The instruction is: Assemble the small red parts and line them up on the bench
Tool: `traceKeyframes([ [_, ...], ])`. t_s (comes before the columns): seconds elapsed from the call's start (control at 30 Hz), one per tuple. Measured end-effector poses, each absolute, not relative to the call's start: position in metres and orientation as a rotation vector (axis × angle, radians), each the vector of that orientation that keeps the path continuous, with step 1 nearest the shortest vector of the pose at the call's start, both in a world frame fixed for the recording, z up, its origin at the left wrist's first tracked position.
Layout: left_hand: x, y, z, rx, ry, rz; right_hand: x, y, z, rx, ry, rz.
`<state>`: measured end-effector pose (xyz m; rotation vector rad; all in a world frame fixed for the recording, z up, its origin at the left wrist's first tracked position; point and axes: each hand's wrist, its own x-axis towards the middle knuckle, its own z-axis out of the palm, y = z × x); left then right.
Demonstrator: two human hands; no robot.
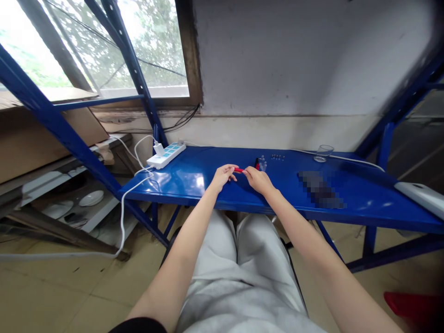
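Observation:
A small red object [238, 170] is held between both of my hands over the blue metal table [194, 178]. My left hand [224, 175] pinches its left end with curled fingers. My right hand [255, 178] grips its right end, fingers closed. Just behind my right hand stand a small clear item [262, 163] and a dark red and black piece [257, 163]. A row of tiny dark parts [278, 157] lies a little farther back. I cannot make out what the red object is.
A white power strip [166, 155] with a plugged charger and cables sits at the table's left rear. A clear glass [323, 153] stands at the back right. A white device [419, 194] lies at the right edge. Blue rack posts [65, 134] flank the table; shelves stand left.

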<state>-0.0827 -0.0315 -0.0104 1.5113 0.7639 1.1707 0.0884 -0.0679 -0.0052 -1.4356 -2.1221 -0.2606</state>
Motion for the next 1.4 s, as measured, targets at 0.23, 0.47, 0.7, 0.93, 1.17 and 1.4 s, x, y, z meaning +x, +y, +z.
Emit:
traceKeyframes([
  [0.23,-0.084,-0.03,-0.01,1.501,0.833,1.222,0.089,-0.07,-0.003,-1.36,-2.094,-0.258],
  [0.47,-0.085,-0.03,-0.01,1.501,0.85,1.209,0.09,-0.067,-0.008,-1.248,-2.093,-0.305],
  [0.7,-0.084,-0.036,-0.005,1.461,0.825,1.181,0.092,-0.063,-0.012,-1.272,-2.088,-0.306],
  [0.93,-0.083,-0.036,-0.006,1.488,0.777,1.13,0.093,-0.062,-0.014,-1.267,-2.099,-0.297],
  [1.17,-0.084,-0.034,-0.005,1.432,0.889,1.312,0.092,-0.061,-0.013,-1.293,-2.115,-0.2],
  [1.4,-0.084,-0.028,-0.008,1.459,1.134,1.643,0.089,-0.051,-0.008,-1.304,-1.953,0.027],
])
